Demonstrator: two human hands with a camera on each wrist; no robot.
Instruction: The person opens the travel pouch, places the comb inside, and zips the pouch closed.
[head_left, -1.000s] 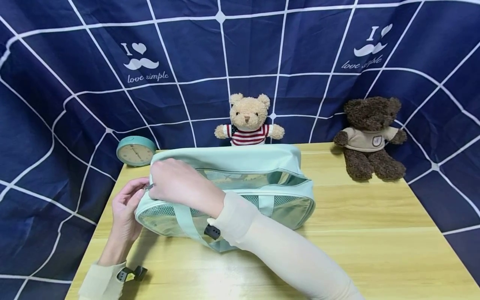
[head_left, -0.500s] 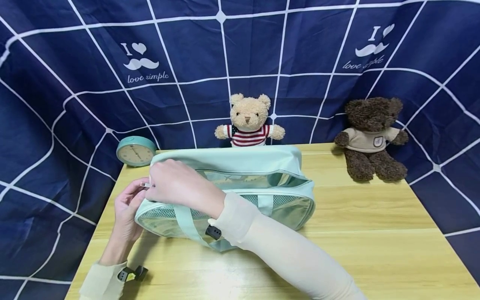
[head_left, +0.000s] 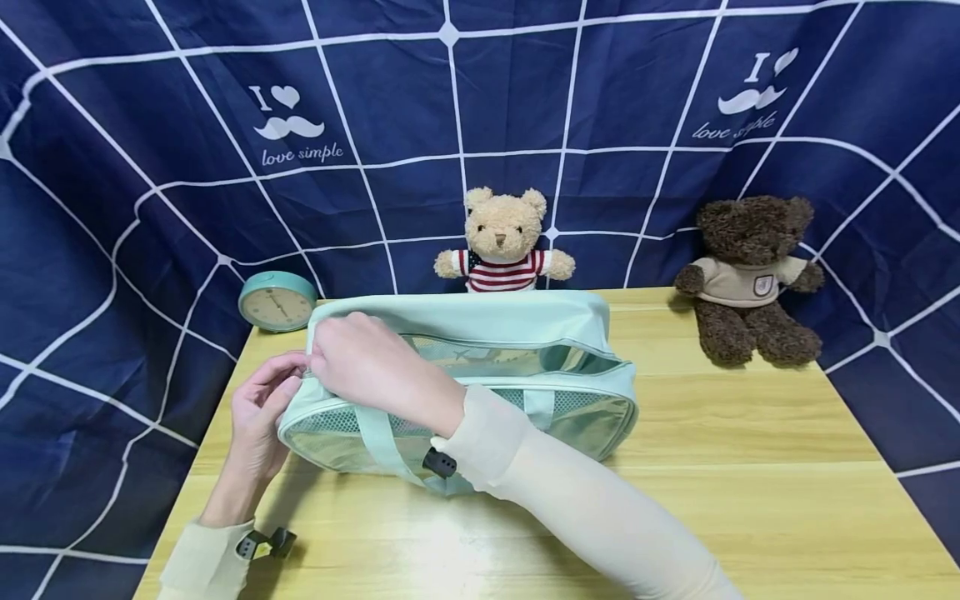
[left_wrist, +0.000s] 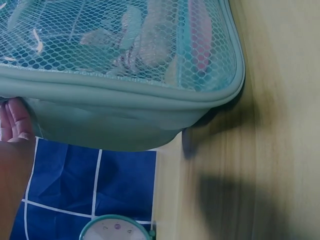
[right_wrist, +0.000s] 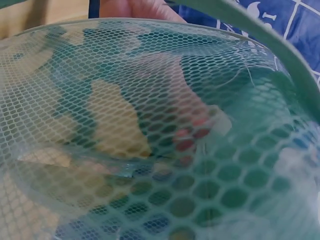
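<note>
A mint-green bag with mesh and clear panels stands on the table, its top zipper open along the right part. My left hand pinches the bag's left end between thumb and fingers, close to the zipper's end. Over the top left corner, my right hand is curled at the zipper, pinching the zipper pull; its fingertips and the pull are hidden in the head view. Fingers of the left hand show beside the bag's end in the left wrist view. A handle strap hangs down in front, under the right forearm.
Behind the bag sits a cream teddy bear in a striped shirt. A brown teddy bear is at the back right, and a teal round clock at the back left. The wooden table meets a blue checked cloth.
The right hand has shifted slightly right along the bag's top. A silver zipper pull that showed between the hands is now out of sight. The left hand stays at the bag's end.
</note>
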